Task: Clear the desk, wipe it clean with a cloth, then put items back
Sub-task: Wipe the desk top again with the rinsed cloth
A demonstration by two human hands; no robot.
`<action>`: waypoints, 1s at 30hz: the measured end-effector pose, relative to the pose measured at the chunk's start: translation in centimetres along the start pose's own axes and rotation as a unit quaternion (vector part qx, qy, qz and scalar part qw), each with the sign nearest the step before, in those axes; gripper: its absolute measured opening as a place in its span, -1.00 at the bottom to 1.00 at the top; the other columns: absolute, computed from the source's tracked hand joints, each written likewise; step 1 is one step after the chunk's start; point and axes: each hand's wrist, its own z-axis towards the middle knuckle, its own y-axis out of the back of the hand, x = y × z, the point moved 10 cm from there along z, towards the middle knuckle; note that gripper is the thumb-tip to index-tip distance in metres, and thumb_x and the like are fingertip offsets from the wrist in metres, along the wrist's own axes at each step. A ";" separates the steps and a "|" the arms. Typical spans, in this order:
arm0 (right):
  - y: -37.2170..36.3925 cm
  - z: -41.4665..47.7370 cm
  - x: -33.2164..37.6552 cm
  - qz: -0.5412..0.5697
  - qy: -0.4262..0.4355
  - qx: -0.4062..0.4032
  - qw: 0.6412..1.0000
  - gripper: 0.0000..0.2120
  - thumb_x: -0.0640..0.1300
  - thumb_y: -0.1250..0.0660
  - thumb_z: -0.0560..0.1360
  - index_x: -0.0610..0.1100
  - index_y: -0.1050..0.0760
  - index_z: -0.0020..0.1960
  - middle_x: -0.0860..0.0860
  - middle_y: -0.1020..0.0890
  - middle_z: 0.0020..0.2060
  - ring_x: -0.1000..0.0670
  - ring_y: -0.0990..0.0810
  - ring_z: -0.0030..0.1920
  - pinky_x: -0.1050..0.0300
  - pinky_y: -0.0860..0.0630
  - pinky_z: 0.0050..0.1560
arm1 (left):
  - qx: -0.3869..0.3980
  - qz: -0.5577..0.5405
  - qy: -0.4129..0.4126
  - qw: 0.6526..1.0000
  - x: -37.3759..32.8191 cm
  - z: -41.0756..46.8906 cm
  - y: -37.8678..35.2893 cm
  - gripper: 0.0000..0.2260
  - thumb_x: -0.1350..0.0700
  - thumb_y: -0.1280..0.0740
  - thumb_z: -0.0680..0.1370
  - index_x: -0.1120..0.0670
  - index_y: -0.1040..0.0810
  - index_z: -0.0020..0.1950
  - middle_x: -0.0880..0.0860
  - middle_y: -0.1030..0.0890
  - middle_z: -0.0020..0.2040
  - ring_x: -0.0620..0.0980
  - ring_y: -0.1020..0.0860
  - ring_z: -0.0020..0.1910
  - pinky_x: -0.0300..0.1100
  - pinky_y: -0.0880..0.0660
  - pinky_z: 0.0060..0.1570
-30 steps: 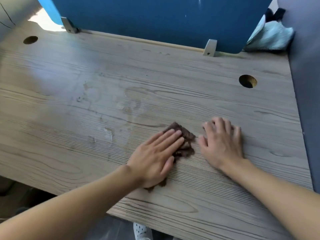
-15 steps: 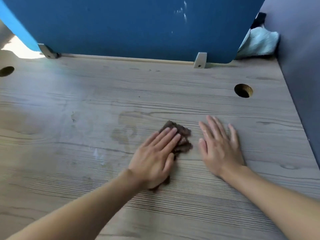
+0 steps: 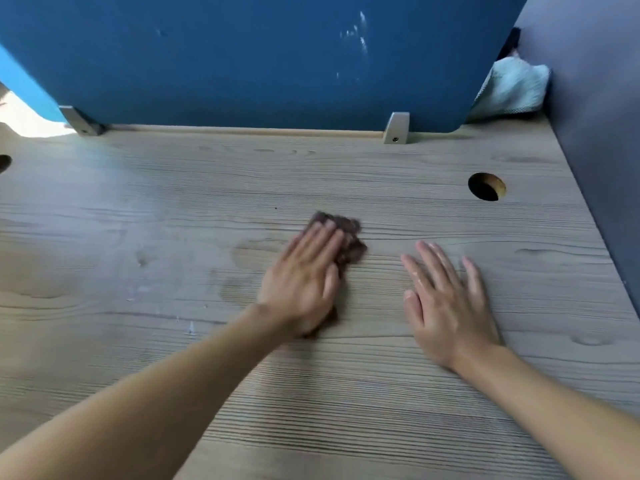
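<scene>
Presses brown cloth (image 3: pixel 349 237) flat on the desk (image 3: pixel 138 209) mid-surface with left hand (image 3: pixel 301 282), fingers straight — rests right hand (image 3: pixel 446 303) palm-down nearby, apart from it, fingers spread, holding nothing.

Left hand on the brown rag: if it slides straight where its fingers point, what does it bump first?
Only bare desk lies ahead, so the left hand and its rag would probably reach the blue divider first, near the grey bracket.

The blurred left hand (image 3: pixel 304 282) covers most of the brown cloth (image 3: pixel 349 237).
</scene>
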 end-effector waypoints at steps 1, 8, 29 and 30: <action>0.0 -0.1 0.0 0.000 0.000 0.001 1.000 -0.42 0.10 0.13 0.61 -0.03 -0.19 0.58 -0.01 -0.11 0.60 0.01 -0.02 0.60 -0.23 0.03 0.55 | -0.008 0.000 0.069 0.998 1.7 1.1 0.0 -0.42 -0.09 0.13 0.60 0.02 -0.12 0.63 0.00 -0.08 0.63 -0.07 0.02 0.61 -0.12 0.13 0.57; 1.0 0.5 -0.1 0.005 0.007 -0.030 1.000 -0.48 0.09 -0.07 0.50 -0.07 -0.48 0.37 -0.10 -0.44 0.43 -0.11 -0.36 0.46 -0.28 -0.22 0.39 | 0.037 -0.031 -0.118 0.992 -6.7 -5.4 -0.8 -0.46 -0.07 0.01 0.65 0.05 -0.14 0.62 0.01 -0.08 0.63 -0.04 0.06 0.61 -0.03 0.03 0.57; 0.8 7.8 -1.5 -0.003 -0.006 -0.017 1.000 -0.41 0.06 0.03 0.57 -0.13 -0.31 0.53 -0.09 -0.28 0.54 -0.06 -0.18 0.56 -0.29 -0.10 0.50 | 0.010 -0.004 0.172 0.985 6.0 8.0 -0.1 -0.41 -0.11 0.19 0.59 -0.01 -0.01 0.64 -0.05 0.02 0.64 -0.12 0.12 0.60 -0.12 0.17 0.57; 0.8 7.9 -1.5 -0.002 -0.006 -0.019 1.000 -0.41 0.06 0.03 0.56 -0.13 -0.32 0.52 -0.10 -0.29 0.54 -0.07 -0.20 0.56 -0.29 -0.11 0.49 | 0.009 -0.010 0.200 0.980 6.5 8.5 -0.3 -0.40 -0.10 0.20 0.59 0.00 0.00 0.64 -0.05 0.03 0.64 -0.12 0.13 0.60 -0.12 0.19 0.56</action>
